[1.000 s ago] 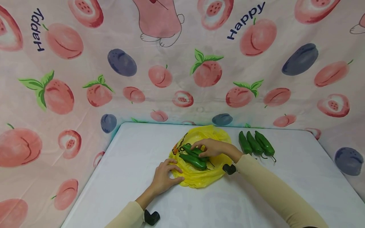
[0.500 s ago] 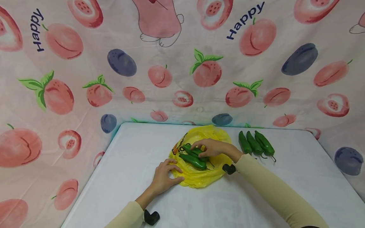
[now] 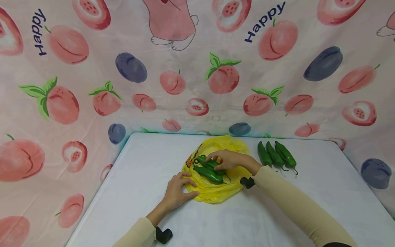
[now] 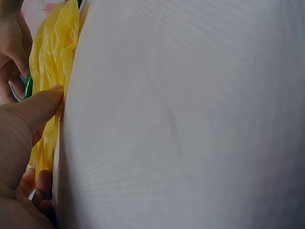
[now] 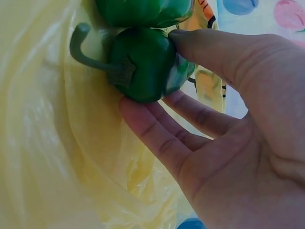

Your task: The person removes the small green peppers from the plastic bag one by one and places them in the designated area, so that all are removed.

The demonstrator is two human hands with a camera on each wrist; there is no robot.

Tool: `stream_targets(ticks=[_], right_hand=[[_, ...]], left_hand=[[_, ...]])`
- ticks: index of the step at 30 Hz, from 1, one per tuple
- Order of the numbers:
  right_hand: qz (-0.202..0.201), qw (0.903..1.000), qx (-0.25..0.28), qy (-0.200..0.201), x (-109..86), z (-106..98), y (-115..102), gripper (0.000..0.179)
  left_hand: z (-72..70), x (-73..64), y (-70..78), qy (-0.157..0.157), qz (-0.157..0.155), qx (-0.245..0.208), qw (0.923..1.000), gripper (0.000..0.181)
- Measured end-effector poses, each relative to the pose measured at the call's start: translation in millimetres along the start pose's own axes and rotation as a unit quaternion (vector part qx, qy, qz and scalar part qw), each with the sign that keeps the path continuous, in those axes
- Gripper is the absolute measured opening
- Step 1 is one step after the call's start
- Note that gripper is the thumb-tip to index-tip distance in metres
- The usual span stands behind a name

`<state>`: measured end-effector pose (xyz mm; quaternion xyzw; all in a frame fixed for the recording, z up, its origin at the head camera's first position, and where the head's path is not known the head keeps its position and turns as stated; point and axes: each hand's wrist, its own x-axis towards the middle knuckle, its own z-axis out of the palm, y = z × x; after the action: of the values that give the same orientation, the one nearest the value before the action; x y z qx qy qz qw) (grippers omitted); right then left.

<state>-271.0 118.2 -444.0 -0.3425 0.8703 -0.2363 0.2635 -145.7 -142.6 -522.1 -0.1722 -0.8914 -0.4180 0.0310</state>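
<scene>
A crumpled yellow plastic bag [image 3: 213, 196] lies on the white table, with glossy green peppers on top of it. My right hand [image 3: 227, 160] reaches over the bag and grips one green pepper [image 5: 145, 64]. In the right wrist view the thumb lies on one side and the fingers on the other, the curved stem pointing away from the palm. Against it lies a second green pepper [image 3: 208, 175]. My left hand [image 3: 177, 191] rests at the bag's near left edge, fingers spread and thumb [image 4: 45, 105] touching the yellow plastic.
To the right of the bag, a row of three green peppers [image 3: 275, 156] lies side by side, stems toward me. The white tabletop [image 3: 129, 171] stretches around the bag. Behind it hangs a fruit-print cloth [image 3: 197, 89].
</scene>
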Motion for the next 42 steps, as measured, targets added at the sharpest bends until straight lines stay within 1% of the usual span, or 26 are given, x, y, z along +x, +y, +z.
stream_targets(ticks=[10, 15, 21, 31, 35, 40, 42], right_hand=[[-0.008, 0.9998, -0.016, 0.011, 0.5, -3.8, -4.1, 0.040], [-0.018, 0.9993, -0.031, 0.014, -4.0, -8.1, -7.4, 0.042], [-0.027, 0.9985, -0.037, 0.029, -10.3, -11.4, -12.0, 0.042], [-0.044, 0.9964, -0.058, 0.045, -15.0, -13.4, -14.6, 0.043], [-0.062, 0.9948, -0.060, 0.053, -20.4, -14.7, -15.7, 0.043], [-0.098, 0.9907, -0.061, 0.072, -30.0, -16.3, -14.8, 0.042], [-0.104, 0.9895, -0.060, 0.081, -35.5, -17.4, -14.4, 0.042]], left_hand=[[-0.4, -0.4, 0.4, -0.002, 0.000, -0.001, 1.0000, 0.019], [-1.6, -0.2, 1.6, -0.002, 0.001, -0.001, 1.0000, 0.020], [-1.7, 0.2, 2.0, -0.004, -0.001, -0.001, 1.0000, 0.020], [-1.6, -0.6, 1.6, -0.005, -0.001, -0.002, 1.0000, 0.019], [-1.5, -0.7, 2.1, -0.003, -0.002, -0.006, 1.0000, 0.019], [-1.4, -0.4, 2.5, -0.003, -0.005, -0.006, 1.0000, 0.019], [-1.6, 0.0, 2.6, -0.003, -0.006, -0.004, 1.0000, 0.019]])
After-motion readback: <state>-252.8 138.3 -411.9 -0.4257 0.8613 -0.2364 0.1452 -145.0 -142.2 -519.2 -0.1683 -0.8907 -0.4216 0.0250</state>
